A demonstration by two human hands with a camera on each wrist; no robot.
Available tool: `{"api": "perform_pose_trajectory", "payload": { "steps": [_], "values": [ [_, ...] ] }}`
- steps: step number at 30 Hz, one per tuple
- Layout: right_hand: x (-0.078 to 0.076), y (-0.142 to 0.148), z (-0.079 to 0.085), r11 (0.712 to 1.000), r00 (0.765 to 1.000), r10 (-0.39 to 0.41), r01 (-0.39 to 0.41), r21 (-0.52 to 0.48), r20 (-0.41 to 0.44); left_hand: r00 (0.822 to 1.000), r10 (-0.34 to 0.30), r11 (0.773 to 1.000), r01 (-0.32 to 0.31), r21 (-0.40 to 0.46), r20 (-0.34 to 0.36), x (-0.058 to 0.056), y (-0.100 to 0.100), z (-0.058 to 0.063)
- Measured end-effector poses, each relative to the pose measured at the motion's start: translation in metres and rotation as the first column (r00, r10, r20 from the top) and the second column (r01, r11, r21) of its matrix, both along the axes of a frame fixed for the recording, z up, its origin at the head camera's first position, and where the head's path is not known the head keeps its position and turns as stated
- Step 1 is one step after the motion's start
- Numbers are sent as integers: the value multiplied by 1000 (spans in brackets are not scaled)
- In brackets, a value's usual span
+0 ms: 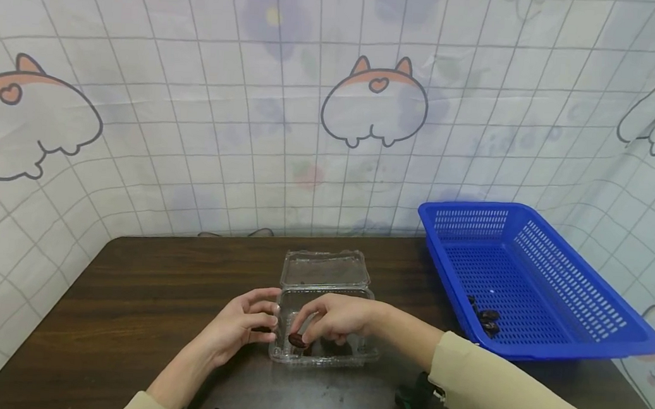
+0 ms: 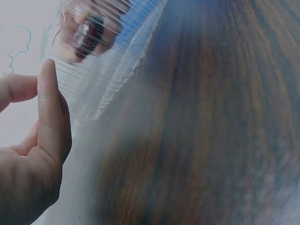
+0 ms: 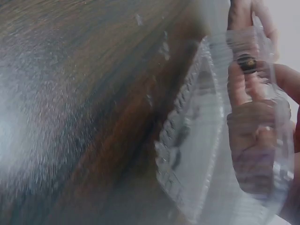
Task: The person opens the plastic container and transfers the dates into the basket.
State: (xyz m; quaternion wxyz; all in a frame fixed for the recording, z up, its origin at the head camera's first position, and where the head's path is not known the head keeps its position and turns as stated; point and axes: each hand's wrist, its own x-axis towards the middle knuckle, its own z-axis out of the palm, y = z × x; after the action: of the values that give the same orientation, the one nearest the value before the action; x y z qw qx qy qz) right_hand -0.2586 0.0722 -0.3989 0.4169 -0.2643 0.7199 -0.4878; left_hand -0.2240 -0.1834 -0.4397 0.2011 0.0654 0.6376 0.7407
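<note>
A clear plastic clamshell box lies on the table with its lid folded back. Inside it, my right hand pinches a dark red-brown, wrinkled date between thumb and fingers, low over the box floor. The date also shows through the clear wall in the left wrist view. My left hand is at the box's left side, its fingers spread and loosely bent, fingertips right at the wall. Something dark lies in the box below my right hand, partly hidden by it.
A blue perforated basket stands at the right of the dark wooden table, with several dark dates in its near left corner. Behind the table hangs a white gridded cloth with cartoon prints.
</note>
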Motion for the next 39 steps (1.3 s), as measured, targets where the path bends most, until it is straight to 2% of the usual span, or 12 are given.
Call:
{"api": "perform_pose_trajectory", "payload": {
  "steps": [4, 11, 22, 39],
  "values": [
    [0, 8, 8, 1000, 999, -29, 29, -6, -24, 1000, 0, 1000, 0, -2, -2, 1, 0, 0],
    [-2, 25, 20, 986, 985, -163, 160, -51, -52, 1000, 2, 1000, -1, 9, -6, 1, 1, 0],
    [0, 57, 38, 951, 959, -283, 277, -136, -23, 1000, -2, 1000, 2, 5, -12, 1, 2, -1],
    [4, 105, 55, 925, 931, -357, 341, -165, -74, 1000, -6, 1000, 6, 6, -7, 1, 2, 0]
  ]
}}
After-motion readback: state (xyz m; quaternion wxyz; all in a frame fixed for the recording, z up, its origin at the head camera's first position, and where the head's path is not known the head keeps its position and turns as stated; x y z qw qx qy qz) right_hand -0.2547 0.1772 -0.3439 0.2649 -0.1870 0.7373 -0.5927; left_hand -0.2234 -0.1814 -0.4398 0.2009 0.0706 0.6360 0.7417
